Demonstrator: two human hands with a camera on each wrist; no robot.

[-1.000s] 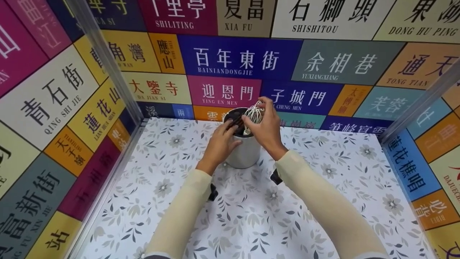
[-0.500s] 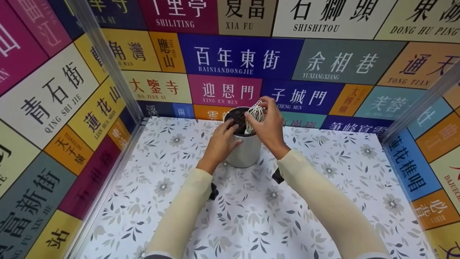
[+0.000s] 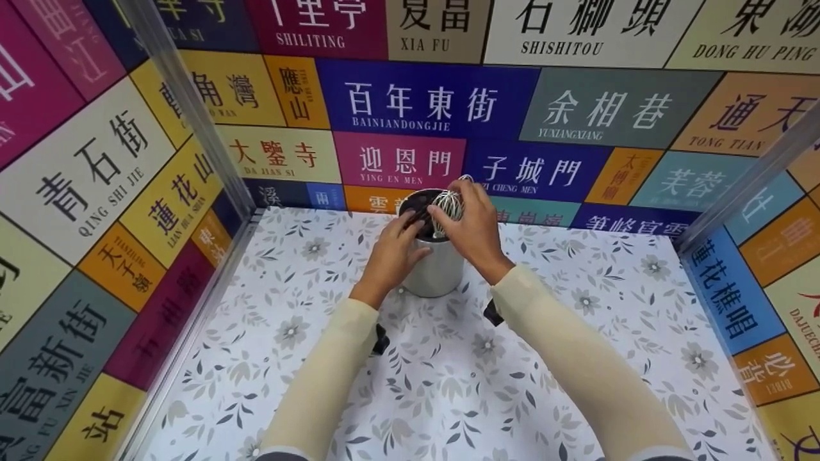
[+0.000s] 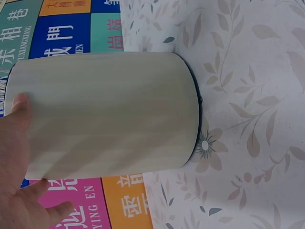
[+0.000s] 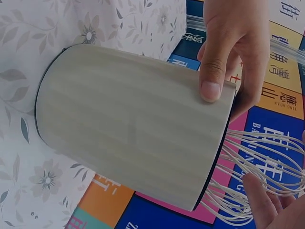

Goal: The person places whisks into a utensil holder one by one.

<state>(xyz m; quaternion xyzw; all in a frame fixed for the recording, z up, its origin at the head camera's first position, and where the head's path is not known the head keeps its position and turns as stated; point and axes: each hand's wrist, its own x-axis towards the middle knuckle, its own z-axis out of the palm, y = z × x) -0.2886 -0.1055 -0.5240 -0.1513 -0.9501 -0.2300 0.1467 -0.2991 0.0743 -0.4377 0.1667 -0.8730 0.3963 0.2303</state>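
A pale grey utensil canister [image 3: 435, 272] with a dark rim stands upright on the table. My left hand [image 3: 392, 253] grips its left side at the rim; in the right wrist view its thumb [image 5: 211, 90] lies flat on the outer wall. Head up in the canister's mouth leans a wire whisk [image 3: 448, 206], its handle hidden inside. My right hand [image 3: 477, 224] holds the whisk by its wires between thumb and fingers. In the right wrist view the whisk wires [image 5: 267, 143] spread in two bunches beyond the rim, with the right fingers [image 5: 259, 200] among them.
White flowered cloth [image 3: 435, 384] covers the table. Behind it rises a back wall [image 3: 429, 99] of coloured sign panels, close behind the canister. Side panels [image 3: 109, 186] with clear corner posts [image 3: 205, 115] stand left and right.
My right hand and the whisk shifted slightly right, then back left and a little lower. A wire loop now shows past the right fingertips. My left hand stays on the canister.
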